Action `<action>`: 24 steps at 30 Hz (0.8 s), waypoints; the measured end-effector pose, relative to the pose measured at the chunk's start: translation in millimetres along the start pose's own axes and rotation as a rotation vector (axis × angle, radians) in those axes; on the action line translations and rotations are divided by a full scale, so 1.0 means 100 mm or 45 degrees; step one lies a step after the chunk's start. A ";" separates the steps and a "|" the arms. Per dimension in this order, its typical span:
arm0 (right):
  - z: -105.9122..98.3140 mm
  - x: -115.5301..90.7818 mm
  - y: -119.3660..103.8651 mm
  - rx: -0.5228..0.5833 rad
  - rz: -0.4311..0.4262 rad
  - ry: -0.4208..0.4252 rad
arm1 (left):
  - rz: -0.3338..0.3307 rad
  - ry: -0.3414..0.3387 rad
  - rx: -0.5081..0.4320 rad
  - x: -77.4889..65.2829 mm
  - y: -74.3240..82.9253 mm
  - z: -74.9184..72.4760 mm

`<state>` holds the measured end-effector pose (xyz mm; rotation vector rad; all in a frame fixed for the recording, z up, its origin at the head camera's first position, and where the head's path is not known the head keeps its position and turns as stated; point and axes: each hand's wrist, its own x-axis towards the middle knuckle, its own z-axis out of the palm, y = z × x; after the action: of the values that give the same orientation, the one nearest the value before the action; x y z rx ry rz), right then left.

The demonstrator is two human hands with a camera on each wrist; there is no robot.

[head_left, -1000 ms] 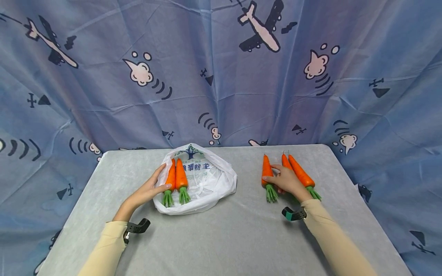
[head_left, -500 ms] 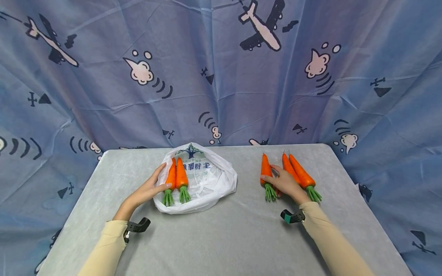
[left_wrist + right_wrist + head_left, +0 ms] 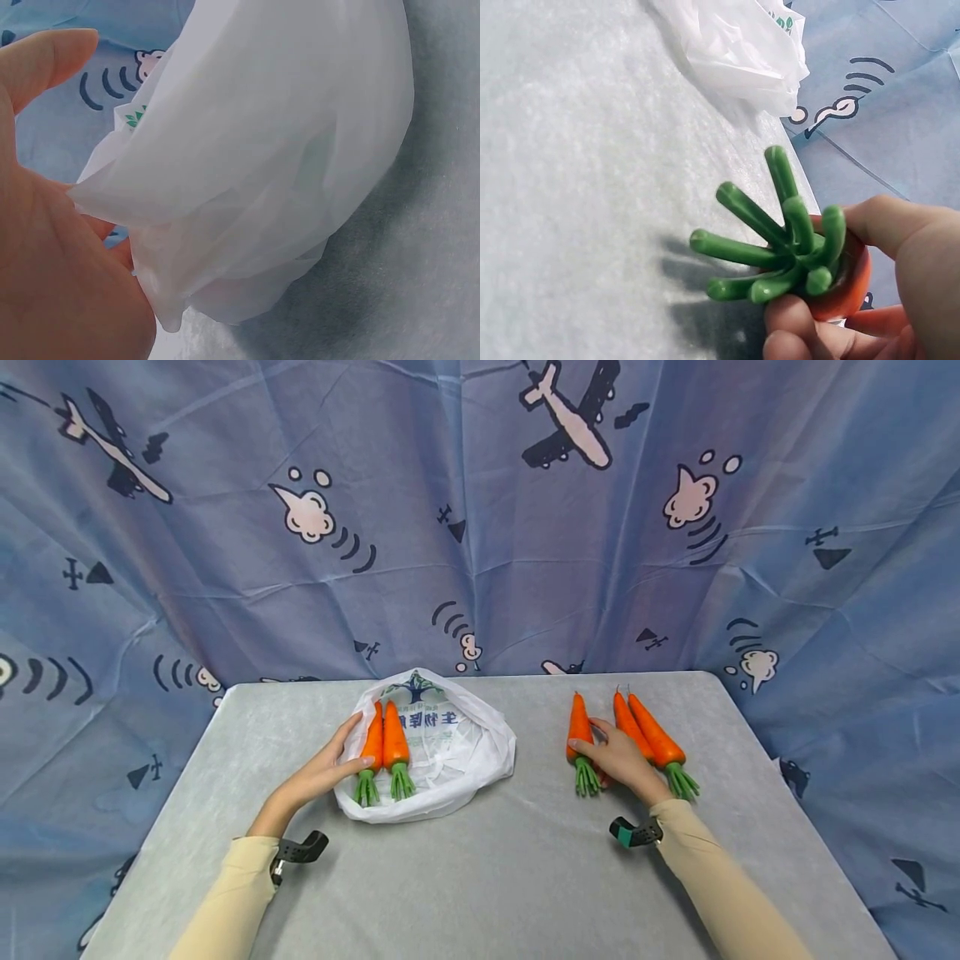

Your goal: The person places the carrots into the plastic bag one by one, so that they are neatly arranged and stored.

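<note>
In the head view, my left hand (image 3: 326, 768) rests at the left rim of a white plastic bag (image 3: 472, 777), its thumb reaching over the rim toward one carrot (image 3: 372, 739). A second carrot (image 3: 393, 735) lies beside it in the bag's open mouth. The left wrist view has that thumb spread from the fingers, which are partly hidden behind the bag (image 3: 255, 142). On the right, my right hand (image 3: 622, 760) grips another carrot (image 3: 578, 727) between thumb and fingers. Its green stems (image 3: 799, 259) point at the right wrist camera.
Two more carrots (image 3: 628, 724) (image 3: 655, 733) lie side by side on the grey table (image 3: 480, 885), just beyond my right hand. A blue curtain (image 3: 405, 527) printed with airplanes hangs behind the table's back edge.
My right hand has shifted slightly left, away from the two loose carrots, with its carrot tilting a little. The left hand and the bag have stayed put.
</note>
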<state>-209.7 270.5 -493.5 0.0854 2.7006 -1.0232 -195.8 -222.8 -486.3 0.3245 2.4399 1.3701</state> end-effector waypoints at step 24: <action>-0.01 -0.02 0.00 0.310 -0.001 -0.065 | 0.012 0.013 -0.005 0.00 0.02 0.00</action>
<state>-208.0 271.2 -491.7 0.1013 2.5193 -1.3309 -195.7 -222.0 -484.3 0.3291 2.4465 1.3829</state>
